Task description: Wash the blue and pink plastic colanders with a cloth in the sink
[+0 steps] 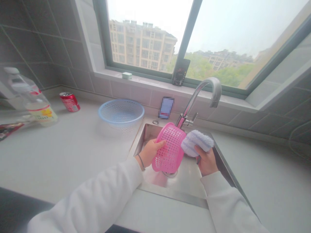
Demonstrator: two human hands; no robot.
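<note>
Over a stainless steel sink (175, 191) my left hand (149, 152) grips a pink perforated plastic basket (170, 149) by its side, tilted up on its edge. My right hand (206, 159) holds a fluffy white-and-lilac cleaning sponge (196, 143), and the sponge sits just right of the basket, close to or touching its rim. Both hands are above the sink basin, and the drain is partly hidden beneath the basket. White sleeves cover both forearms.
A curved chrome faucet (201, 97) rises behind the sink. A blue mesh basket (120, 111) stands on the counter to the left, beyond it a red soda can (69, 101) and a plastic bottle (31, 97). A phone (166, 107) leans against the tiled wall.
</note>
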